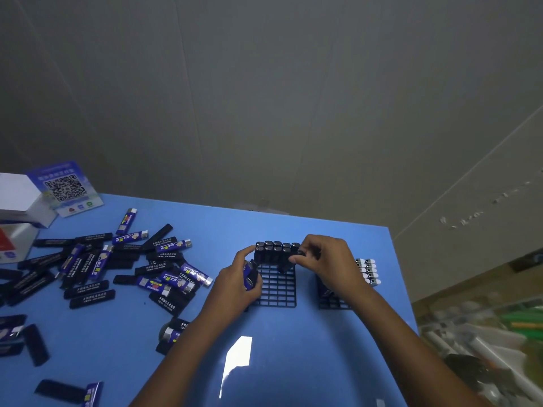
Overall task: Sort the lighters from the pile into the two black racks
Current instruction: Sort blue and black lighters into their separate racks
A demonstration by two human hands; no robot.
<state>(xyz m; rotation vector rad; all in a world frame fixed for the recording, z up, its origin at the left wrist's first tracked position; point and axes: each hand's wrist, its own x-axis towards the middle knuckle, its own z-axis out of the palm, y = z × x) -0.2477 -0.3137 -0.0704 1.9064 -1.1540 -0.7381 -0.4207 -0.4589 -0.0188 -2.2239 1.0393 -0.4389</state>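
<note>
A person works at a blue surface (293, 362) with both hands over the nearer of two black racks. The left rack (277, 286) is a grid of slots; two rows of black lighters (274, 249) stand upright along its far edge, and the slots nearer the person are open.

The right hand (329, 259) pinches a black lighter (286, 267) by its top between thumb and fingertips, holding it tilted over the grid just in front of the standing rows. Whether its lower end already sits in a slot cannot be told.

The left hand (241, 282) curls round a blue lighter (249, 276) held against the palm, at the rack's left edge. Its forefinger stretches out toward the left end of the standing rows.

The right rack (332, 301) lies just beyond the right wrist and is partly hidden by it. A block of lighters with silver tops (367, 271) stands at its far right side.

The pile (117, 268) of black and blue lighters lies scattered across the left half of the surface, well apart from the racks. At the far left corner stand a white box (17, 201) and a blue QR-code card (64, 188).
</note>
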